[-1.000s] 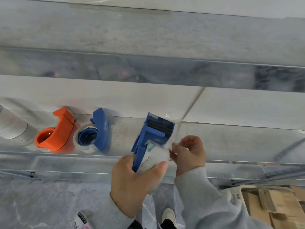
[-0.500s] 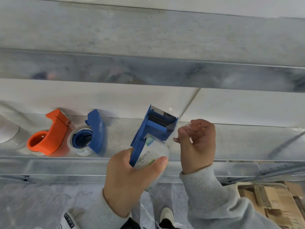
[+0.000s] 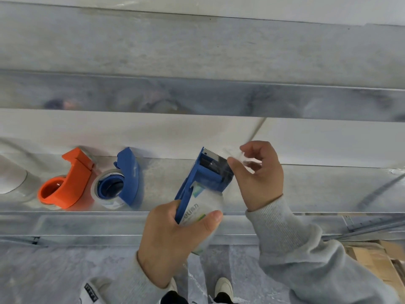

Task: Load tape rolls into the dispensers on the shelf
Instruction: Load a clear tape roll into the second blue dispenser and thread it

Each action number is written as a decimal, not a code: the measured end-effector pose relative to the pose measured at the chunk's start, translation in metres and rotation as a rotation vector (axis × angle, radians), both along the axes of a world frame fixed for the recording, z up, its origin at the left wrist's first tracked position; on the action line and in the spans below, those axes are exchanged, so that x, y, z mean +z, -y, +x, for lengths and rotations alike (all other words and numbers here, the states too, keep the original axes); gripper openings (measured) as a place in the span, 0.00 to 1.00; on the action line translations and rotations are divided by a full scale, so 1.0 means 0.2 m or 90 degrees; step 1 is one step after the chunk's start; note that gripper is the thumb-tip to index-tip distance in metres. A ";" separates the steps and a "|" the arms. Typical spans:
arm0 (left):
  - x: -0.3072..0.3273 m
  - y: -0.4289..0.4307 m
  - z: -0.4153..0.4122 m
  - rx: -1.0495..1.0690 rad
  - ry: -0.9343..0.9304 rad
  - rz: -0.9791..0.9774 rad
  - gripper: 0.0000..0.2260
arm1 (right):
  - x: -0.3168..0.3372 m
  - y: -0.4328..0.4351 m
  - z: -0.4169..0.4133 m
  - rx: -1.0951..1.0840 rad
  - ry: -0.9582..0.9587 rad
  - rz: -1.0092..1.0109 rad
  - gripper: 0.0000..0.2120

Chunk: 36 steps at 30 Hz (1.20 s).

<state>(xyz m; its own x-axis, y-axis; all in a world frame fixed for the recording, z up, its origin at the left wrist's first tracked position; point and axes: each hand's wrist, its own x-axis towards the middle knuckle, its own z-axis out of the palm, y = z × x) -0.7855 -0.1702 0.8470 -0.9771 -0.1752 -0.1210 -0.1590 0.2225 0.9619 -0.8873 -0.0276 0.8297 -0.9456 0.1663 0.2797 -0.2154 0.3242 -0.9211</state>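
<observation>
The left hand (image 3: 173,240) covers the lower part of the clear tape roll (image 3: 202,207) and the handle of the blue dispenser (image 3: 206,178), and the roll's printed label is only partly readable. At nine o'clock a white roll (image 3: 11,178) is cut off by the picture's edge. At four o'clock the cardboard boxes (image 3: 372,257) run out of view, and the reflections in the metal shelf rail (image 3: 197,99) at twelve o'clock are too blurred to tell.

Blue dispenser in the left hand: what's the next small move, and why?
Probably draw the clear tape end down onto the serrated blade and press it there. The right hand pinches that end just beyond the blade, while the left hand steadies the blue dispenser with its roll already seated.
</observation>
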 end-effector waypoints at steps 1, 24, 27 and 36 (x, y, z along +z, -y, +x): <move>-0.01 0.00 0.00 -0.006 -0.001 0.004 0.19 | 0.01 0.00 -0.01 0.012 0.025 -0.013 0.14; -0.16 0.08 -0.05 -0.105 -0.039 0.028 0.27 | 0.02 -0.06 -0.09 0.095 0.322 -0.185 0.14; -0.19 0.10 -0.06 -0.148 -0.025 0.066 0.37 | 0.03 -0.07 -0.09 0.103 0.320 -0.187 0.13; -0.16 0.13 -0.08 -0.225 0.052 0.186 0.28 | 0.02 -0.06 -0.08 0.092 0.309 -0.108 0.11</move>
